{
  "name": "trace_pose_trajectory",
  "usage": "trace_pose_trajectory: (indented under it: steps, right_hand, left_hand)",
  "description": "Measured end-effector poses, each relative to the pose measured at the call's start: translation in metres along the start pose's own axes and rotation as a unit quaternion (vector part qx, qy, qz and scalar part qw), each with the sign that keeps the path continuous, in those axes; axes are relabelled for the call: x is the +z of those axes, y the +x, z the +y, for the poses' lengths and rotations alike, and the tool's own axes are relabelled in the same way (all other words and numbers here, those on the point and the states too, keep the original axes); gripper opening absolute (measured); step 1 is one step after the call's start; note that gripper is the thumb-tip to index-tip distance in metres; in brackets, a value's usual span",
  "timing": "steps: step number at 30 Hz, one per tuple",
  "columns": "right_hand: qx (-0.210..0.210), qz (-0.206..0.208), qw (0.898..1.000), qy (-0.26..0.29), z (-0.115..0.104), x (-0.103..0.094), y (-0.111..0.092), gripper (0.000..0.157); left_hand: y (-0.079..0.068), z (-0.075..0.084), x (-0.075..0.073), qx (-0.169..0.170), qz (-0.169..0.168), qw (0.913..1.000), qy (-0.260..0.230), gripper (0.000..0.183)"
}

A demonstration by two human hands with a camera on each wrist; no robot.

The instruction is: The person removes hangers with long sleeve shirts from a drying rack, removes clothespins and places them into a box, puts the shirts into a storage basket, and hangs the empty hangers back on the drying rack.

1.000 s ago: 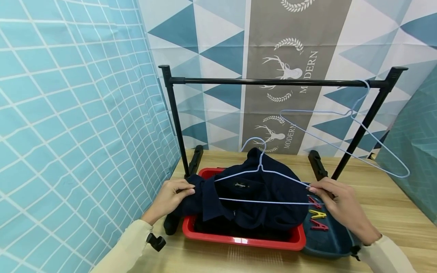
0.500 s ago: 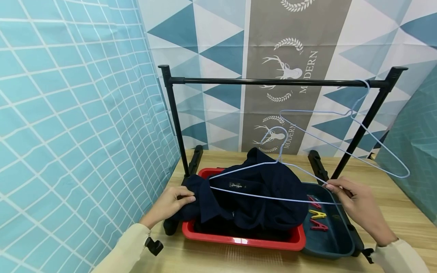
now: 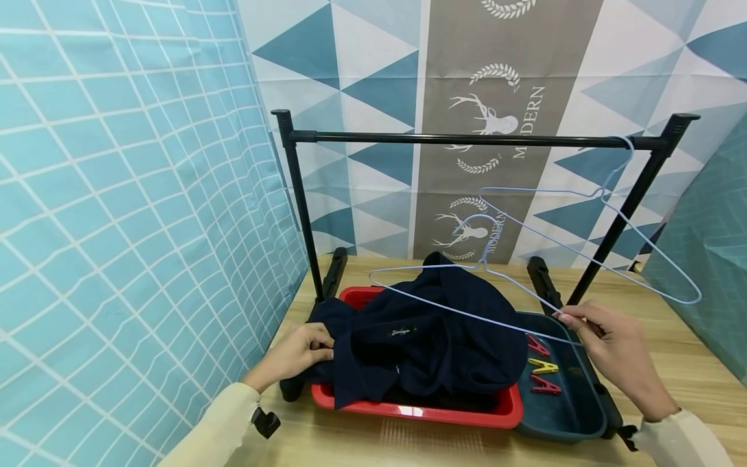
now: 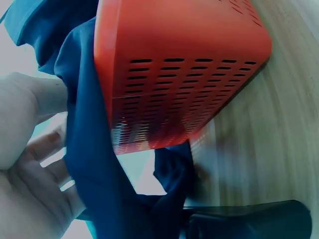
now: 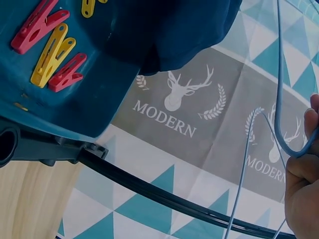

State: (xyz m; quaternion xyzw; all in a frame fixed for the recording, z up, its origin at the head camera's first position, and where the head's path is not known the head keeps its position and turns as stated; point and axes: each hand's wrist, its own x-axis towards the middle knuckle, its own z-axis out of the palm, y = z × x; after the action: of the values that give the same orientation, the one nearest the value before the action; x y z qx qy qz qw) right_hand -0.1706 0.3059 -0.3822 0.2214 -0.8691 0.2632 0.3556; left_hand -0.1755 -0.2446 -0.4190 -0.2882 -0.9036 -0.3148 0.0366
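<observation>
A navy collared shirt (image 3: 478, 350) lies heaped over the red basket (image 3: 443, 416), its neck label facing up. My left hand (image 3: 294, 355) pinches the cloth at its left side. In the left wrist view, the shirt (image 4: 94, 124) hangs over the basket's perforated wall, between thumb and fingers. My right hand (image 3: 613, 353) grips the right end of a light-blue wire clothes hanger (image 3: 483, 263). That hanger is tilted above the shirt, its left end outside the collar. In the right wrist view, the hanger's bent end (image 5: 280, 109) meets the fingers.
A black clothes rack (image 3: 408, 139) stands behind the basket, with a second wire hanger (image 3: 604, 193) hooked on its right end. Right of the basket, a dark teal tray (image 3: 574, 415) holds several red and yellow clothes pegs (image 3: 545, 367). A gridded blue sheet (image 3: 146, 194) borders the left.
My right hand has moved right, drawing the hanger out from the shirt's collar; its left end now shows above the cloth. The collar has dropped forward over the basket's front rim, still held at the left.
</observation>
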Motion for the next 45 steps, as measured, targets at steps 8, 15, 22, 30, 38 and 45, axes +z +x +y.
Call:
trace_pose_trajectory:
  steps: [8,15,22,30,38,45]
  right_hand:
    - [0.004,0.000,1.000,0.002,-0.001,0.001,-0.001,0.027]
    - [0.023,-0.007,1.000,0.008,0.001,-0.001,-0.003,0.025]
    - [0.022,0.000,1.000,0.009,0.004,-0.005,-0.002,0.023]
    - [0.009,0.013,1.000,0.011,0.007,-0.012,0.005,0.020]
    - [0.011,0.060,0.998,0.004,0.012,-0.028,0.019,0.019]
    - [0.021,0.088,0.995,-0.049,0.013,-0.042,0.032,0.013]
  left_hand:
    - [-0.005,-0.003,-0.008,-0.057,-0.005,0.9983,-0.015,0.004]
    - [-0.009,-0.002,-0.010,-0.129,0.000,0.9916,0.004,0.031]
    - [-0.009,0.001,-0.007,-0.188,-0.035,0.9812,-0.028,0.033]
    - [-0.008,0.004,-0.007,-0.216,-0.048,0.9731,-0.066,0.040]
    - [-0.009,0.001,-0.005,-0.227,-0.052,0.9677,-0.096,0.044]
    - [-0.008,0.001,-0.005,-0.222,-0.048,0.9684,-0.102,0.045]
